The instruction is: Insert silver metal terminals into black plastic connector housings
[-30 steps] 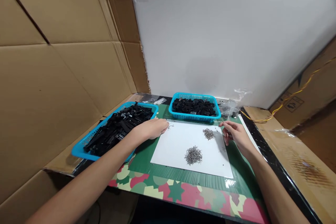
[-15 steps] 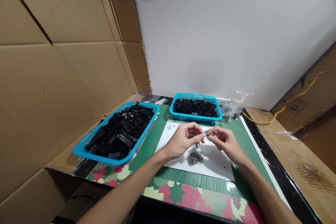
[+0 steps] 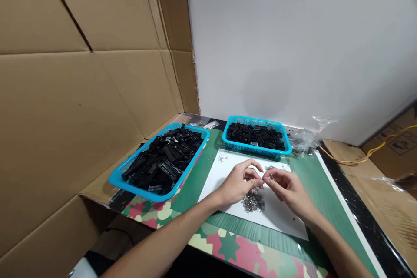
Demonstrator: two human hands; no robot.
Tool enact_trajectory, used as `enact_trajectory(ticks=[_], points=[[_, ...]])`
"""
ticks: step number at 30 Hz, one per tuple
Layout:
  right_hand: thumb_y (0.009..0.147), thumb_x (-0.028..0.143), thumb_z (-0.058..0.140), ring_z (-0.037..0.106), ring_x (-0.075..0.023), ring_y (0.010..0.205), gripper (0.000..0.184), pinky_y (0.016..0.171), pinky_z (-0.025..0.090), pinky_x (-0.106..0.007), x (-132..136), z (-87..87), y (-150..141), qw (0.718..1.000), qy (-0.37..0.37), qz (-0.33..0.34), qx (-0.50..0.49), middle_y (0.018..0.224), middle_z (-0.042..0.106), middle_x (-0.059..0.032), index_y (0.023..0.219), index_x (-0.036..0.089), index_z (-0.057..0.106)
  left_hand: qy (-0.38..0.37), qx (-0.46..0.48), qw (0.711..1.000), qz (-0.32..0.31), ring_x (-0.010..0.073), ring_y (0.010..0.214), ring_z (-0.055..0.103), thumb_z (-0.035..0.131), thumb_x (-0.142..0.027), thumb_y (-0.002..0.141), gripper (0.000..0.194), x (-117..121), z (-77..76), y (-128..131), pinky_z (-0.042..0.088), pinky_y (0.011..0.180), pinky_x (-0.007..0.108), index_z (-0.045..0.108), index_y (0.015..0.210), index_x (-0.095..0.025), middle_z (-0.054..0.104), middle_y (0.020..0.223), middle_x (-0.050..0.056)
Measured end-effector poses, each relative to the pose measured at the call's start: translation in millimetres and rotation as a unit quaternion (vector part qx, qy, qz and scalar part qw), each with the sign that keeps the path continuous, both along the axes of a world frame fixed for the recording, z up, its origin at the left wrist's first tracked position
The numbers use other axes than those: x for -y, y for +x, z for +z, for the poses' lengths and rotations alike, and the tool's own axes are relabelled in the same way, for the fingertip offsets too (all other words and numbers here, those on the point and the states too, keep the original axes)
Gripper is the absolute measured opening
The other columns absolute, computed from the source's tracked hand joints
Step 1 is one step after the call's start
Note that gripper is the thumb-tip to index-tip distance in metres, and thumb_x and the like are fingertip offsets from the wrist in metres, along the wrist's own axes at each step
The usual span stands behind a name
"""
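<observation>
My left hand (image 3: 237, 184) and my right hand (image 3: 288, 189) meet fingertip to fingertip above the white sheet (image 3: 224, 205). The right thumb and forefinger are pinched together; whatever is between them is too small to make out. My left thumb presses in at the same spot, its curled fingers behind it and its forefinger arched above. Just beneath the hands lies a pile of small metal pieces (image 3: 253, 202), partly covered by the left fingers. Another little metal cluster (image 3: 269, 167) shows behind the right fingertips, and a few thin pieces (image 3: 223, 157) lie at the sheet's far left corner.
A blue basket (image 3: 121, 184) of long black plastic parts stands on the left. At the back, a second blue basket (image 3: 257, 150) holds small black parts, with clear plastic bags (image 3: 304, 141) beside it. Cardboard (image 3: 107, 108) walls the left side; a yellow cable (image 3: 368, 156) runs at right.
The view has shifted, so the scene sits further right. My hands have come together at the fingertips and lowered slightly towards the metal pile.
</observation>
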State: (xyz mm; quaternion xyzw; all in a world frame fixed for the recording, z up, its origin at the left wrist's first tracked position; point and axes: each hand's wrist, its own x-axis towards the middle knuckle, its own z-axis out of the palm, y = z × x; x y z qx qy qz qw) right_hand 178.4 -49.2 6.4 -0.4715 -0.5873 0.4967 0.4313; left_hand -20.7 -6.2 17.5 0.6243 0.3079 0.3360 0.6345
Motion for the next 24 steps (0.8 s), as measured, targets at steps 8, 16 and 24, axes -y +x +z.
enact_trajectory(ticks=[8, 16, 24], points=[[0.091, 0.061, 0.071, 0.029, -0.0101, 0.053, 0.043, 0.051, 0.021, -0.025, 2.5, 0.7, 3.7, 0.999, -0.019, 0.041, 0.001, 0.059, 0.037, 0.0063, 0.091, 0.018, 0.070, 0.050, -0.004, 0.999, 0.019, 0.0158, 0.078, 0.066, 0.076, -0.031, 0.088, 0.028, 8.6, 1.1, -2.8, 0.047, 0.066, 0.023, 0.063, 0.109, -0.018, 0.070, 0.080, 0.002], [0.085, 0.057, 0.080, 0.026, -0.0108, 0.058, 0.040, 0.054, 0.019, -0.026, 4.9, -1.1, 2.5, 0.998, -0.024, 0.064, 0.014, 0.061, 0.035, 0.0065, 0.087, 0.019, 0.069, 0.078, -0.056, 0.995, 0.002, 0.0169, 0.086, 0.071, 0.074, -0.024, 0.088, 0.025, 17.5, 6.7, -12.4, 0.049, 0.075, 0.024, 0.066, 0.111, -0.019, 0.074, 0.086, 0.002], [0.087, 0.058, 0.077, 0.030, -0.0107, 0.058, 0.041, 0.053, 0.022, -0.027, 6.3, -1.0, 2.9, 0.995, -0.022, 0.089, 0.029, 0.062, 0.040, 0.0045, 0.091, 0.017, 0.074, 0.115, -0.087, 0.989, 0.004, 0.0167, 0.085, 0.072, 0.071, -0.021, 0.090, 0.023, 23.4, 5.7, -19.8, 0.052, 0.076, 0.024, 0.069, 0.112, -0.018, 0.075, 0.089, 0.003]])
